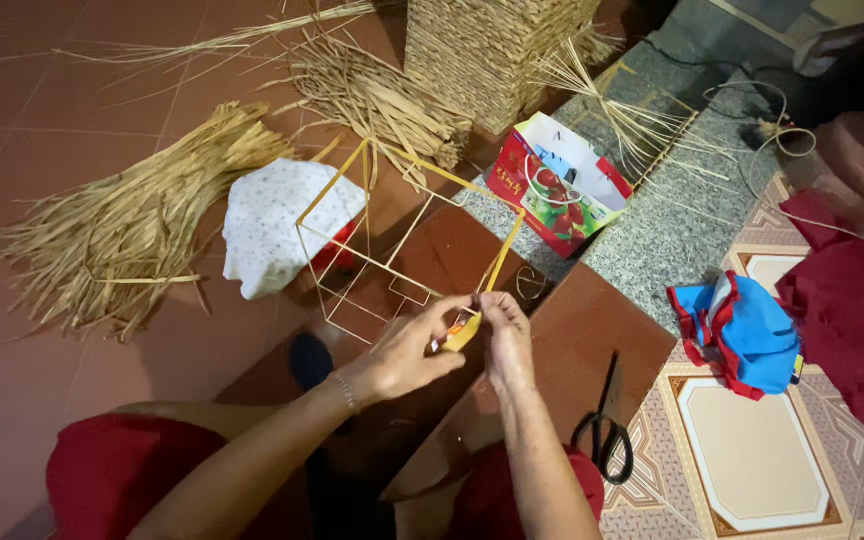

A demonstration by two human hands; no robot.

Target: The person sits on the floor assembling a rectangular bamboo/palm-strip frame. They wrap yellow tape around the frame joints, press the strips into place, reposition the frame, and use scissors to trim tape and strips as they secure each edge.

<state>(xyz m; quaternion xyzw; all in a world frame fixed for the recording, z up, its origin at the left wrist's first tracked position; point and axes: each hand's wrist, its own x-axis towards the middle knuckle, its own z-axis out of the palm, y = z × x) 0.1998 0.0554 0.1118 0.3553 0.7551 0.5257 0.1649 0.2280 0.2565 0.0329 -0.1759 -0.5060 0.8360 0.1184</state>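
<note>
Left hand (402,352) and right hand (505,335) both pinch yellow tape (462,330) at the wire frame (392,240) (scissors (607,425) nearby).

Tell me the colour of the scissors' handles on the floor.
Black. The scissors lie right of the right hand, clearest in the head view.

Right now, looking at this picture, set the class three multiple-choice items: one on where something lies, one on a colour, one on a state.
1. Where do the scissors lie?
A. right of the right hand
B. on the straw bundle
C. inside the paper bag

2. What colour is the wire frame?
A. blue
B. yellow
C. black

3. How are the two hands?
A. far apart
B. resting flat on the floor
C. together, the left hand too, pinching a frame corner

Answers: 1 A, they lie on the brown tile beside that forearm; 2 B, its bars look yellow; 3 C, the fingers meet at the corner.
</note>
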